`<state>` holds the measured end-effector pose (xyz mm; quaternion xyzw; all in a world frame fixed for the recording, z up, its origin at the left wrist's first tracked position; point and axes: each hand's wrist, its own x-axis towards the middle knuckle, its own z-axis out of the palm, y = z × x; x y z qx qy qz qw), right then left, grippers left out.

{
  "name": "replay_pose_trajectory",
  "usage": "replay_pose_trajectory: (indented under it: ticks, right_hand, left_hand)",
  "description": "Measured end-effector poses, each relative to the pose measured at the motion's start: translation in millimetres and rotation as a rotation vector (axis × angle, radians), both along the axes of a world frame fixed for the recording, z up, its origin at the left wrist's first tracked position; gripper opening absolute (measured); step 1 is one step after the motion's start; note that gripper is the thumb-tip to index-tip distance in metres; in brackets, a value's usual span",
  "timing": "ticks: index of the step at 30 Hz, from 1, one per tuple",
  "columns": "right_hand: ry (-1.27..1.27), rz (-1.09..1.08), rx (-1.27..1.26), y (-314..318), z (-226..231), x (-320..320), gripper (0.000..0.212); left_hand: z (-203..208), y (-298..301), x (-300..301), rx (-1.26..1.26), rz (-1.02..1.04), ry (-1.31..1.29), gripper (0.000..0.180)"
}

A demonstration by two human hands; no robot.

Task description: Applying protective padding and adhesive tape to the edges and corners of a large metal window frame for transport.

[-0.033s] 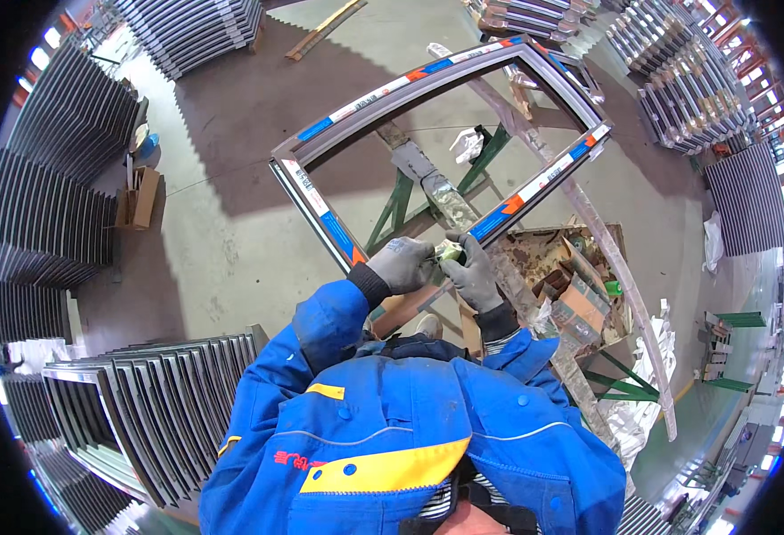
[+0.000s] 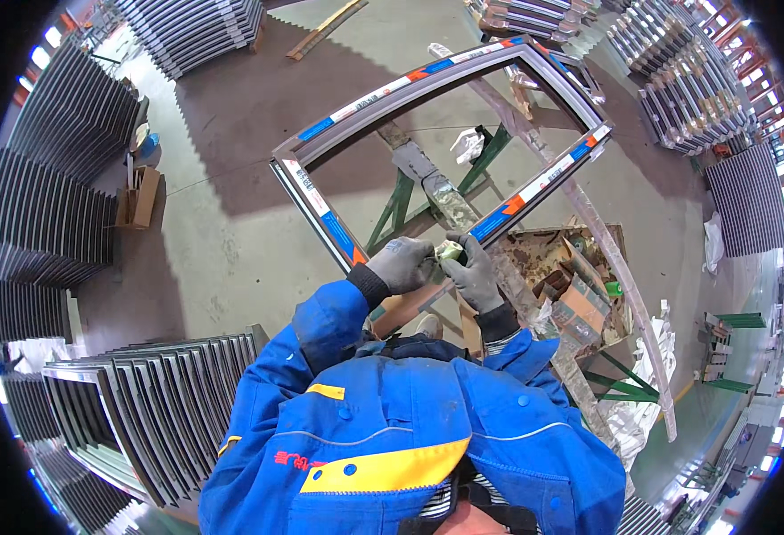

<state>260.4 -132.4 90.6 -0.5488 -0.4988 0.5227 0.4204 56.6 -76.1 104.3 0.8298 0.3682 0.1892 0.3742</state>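
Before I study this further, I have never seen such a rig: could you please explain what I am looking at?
There is no robot here, only a person at work. The view comes from a wide fisheye camera on the person's head, looking down, so straight edges bend and the blue jacket fills the bottom. The gloved right hand holds a small pale-green item, perhaps a roll. The gloved left hand is right beside it; I cannot tell whether its fingers grip it too. Just beyond, a four-sided frame with coloured strips lies across a long support. Cardboard pieces lie to the right, and stacked frames stand at the far left.
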Motion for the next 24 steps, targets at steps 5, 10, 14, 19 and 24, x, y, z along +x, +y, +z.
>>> replay_pose_trajectory:
  ticks: [5, 10, 14, 19, 24]
  right_hand:
    - [0.094, 0.025, -0.043, 1, -14, 7, 0.052]
    - [0.221, 0.1, -0.134, 7, -13, 20, 0.05]
    - [0.277, 0.149, -0.245, 13, 12, 26, 0.051]
    - [0.318, 0.159, -0.262, 18, 4, 32, 0.048]
    - [0.391, 0.119, -0.285, 20, 4, 32, 0.045]
  left_hand:
    - [-6, -7, -5, -0.12, 0.071, -0.155, 0.015]
    - [-12, -7, 1, -0.195, 0.076, -0.361, 0.015]
    - [-9, -8, 6, -0.683, 0.158, -0.538, 0.015]
    - [-14, -9, 16, -0.843, 0.161, -0.668, 0.019]
    - [-16, -17, 23, -0.893, 0.124, -0.619, 0.019]
